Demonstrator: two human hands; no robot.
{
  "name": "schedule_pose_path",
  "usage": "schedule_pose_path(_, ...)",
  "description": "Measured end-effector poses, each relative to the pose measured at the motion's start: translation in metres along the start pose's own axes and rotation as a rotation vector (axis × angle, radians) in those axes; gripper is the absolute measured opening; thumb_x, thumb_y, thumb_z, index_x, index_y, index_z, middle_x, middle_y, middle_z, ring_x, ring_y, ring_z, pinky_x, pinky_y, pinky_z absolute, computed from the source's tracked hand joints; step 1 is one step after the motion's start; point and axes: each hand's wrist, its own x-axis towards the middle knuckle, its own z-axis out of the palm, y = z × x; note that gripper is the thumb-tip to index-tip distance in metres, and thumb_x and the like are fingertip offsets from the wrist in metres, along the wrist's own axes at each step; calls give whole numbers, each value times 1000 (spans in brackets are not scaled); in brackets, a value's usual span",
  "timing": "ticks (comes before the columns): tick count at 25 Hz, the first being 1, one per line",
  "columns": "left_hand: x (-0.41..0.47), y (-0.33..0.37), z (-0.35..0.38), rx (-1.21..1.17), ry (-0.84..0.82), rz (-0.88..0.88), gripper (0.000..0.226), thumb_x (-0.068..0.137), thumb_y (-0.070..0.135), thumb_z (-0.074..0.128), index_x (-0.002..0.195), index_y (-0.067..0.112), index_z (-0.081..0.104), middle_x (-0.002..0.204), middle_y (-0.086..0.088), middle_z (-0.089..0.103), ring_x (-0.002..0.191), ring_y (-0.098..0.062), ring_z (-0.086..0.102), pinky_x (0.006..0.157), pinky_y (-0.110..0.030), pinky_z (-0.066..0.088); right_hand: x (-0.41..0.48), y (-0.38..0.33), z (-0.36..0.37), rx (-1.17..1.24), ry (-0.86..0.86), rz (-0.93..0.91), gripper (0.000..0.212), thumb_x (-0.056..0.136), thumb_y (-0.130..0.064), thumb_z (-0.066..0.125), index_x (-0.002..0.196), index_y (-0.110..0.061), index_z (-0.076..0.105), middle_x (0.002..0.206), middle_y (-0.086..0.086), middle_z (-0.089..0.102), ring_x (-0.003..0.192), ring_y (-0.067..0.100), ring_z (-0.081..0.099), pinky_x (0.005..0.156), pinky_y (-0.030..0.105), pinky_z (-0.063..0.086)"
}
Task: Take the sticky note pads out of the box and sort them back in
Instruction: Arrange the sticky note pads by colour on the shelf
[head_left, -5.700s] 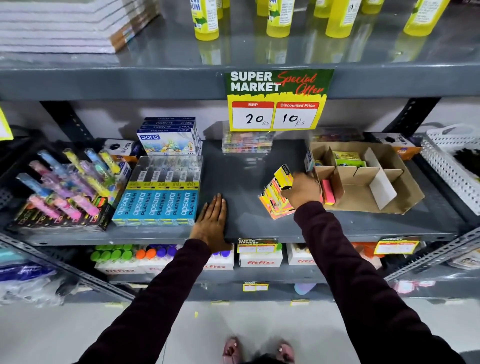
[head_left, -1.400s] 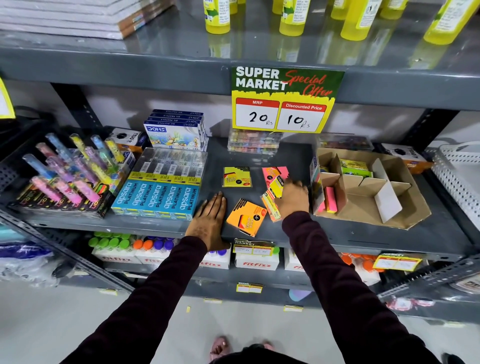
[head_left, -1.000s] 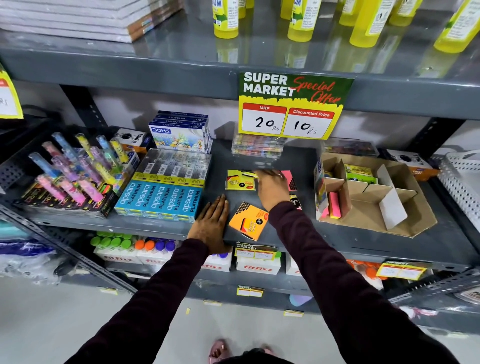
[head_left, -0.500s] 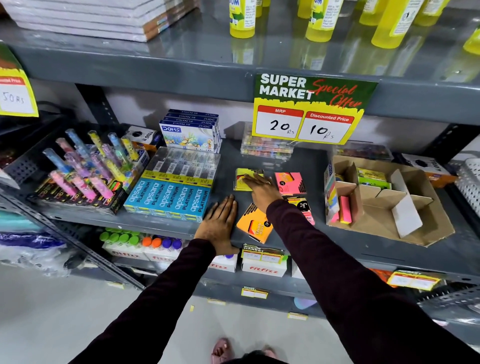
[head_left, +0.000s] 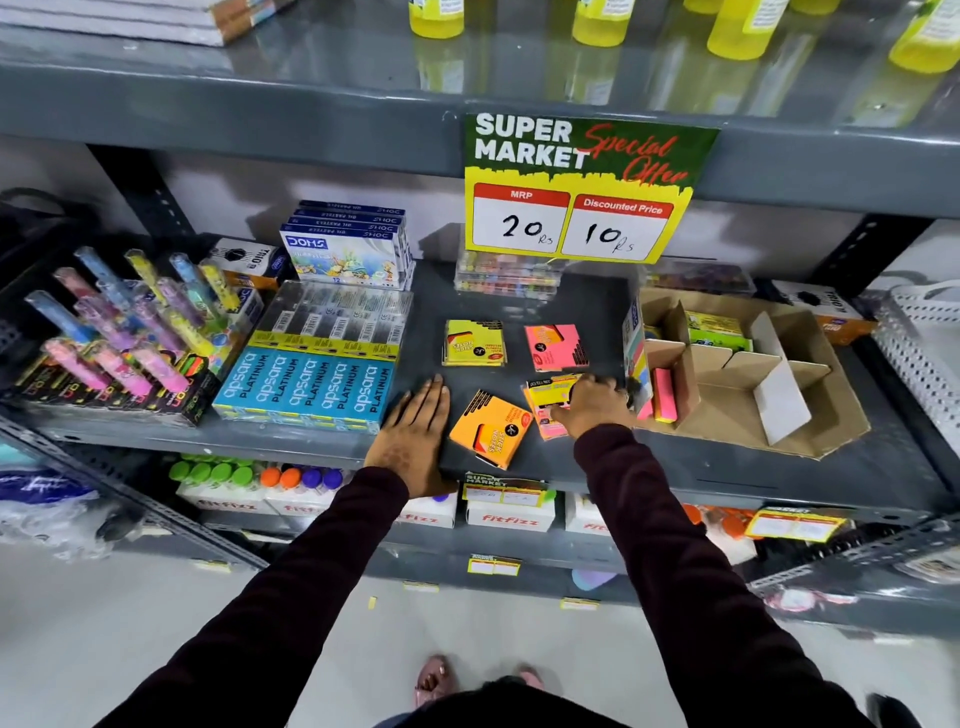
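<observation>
Sticky note pads lie spread on the grey shelf: a yellow pad at the back, a pink pad to its right, an orange pad near the front edge. My right hand rests on a small pile of mixed pads, fingers curled over it. My left hand lies flat on the shelf, left of the orange pad. The cardboard box with dividers stands to the right; a pink pad and green pads remain in it.
Blue Apsara pencil boxes sit just left of my left hand. A tray of coloured pens is at far left, Doms boxes at the back. A price sign hangs from the upper shelf. A white basket stands at far right.
My right hand took the pile out of the box, laid yellow, pink and orange pads apart on the shelf, and has come back onto the remaining pile. My left hand stayed flat.
</observation>
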Motion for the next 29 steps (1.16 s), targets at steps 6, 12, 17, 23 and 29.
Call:
schedule_pose_path(6,1,1,-1,-36,-7,-22,130,57,69,66,146,5,-5,159,-14,-1,147,-25,2,118,-37,-3,10,-4,-14,126,132,-147,37,89,-19,63,121,-1,58,129,22,55,122,36,50,100,39,44)
schedule_pose_path(12,0,0,1,-27,-2,-20,130,58,71,64,146,4,-6,159,-15,-1,147,-27,4,117,-38,-3,40,-18,-40,146,358,-264,31,95,-6,48,121,-12,62,114,22,68,109,38,62,89,40,51)
schedule_pose_path(17,2,1,0,11,-15,-4,132,57,73,64,145,3,-6,159,-17,2,146,-29,5,118,-40,-1,52,-14,-9,83,325,-487,65,82,20,38,129,-20,59,134,12,60,123,29,55,113,42,36)
schedule_pose_path(23,2,1,1,20,-19,-16,130,58,75,59,145,4,-7,159,-16,1,146,-28,4,119,-41,2,52,-8,6,1,264,-463,58,85,12,38,133,-18,54,136,12,58,121,30,57,100,37,49)
schedule_pose_path(29,1,2,1,41,-11,-28,126,65,73,58,145,4,-11,159,-15,-4,147,-28,1,118,-40,0,45,-9,9,-16,260,-435,51,90,8,39,131,-17,56,136,9,58,124,26,56,101,37,50)
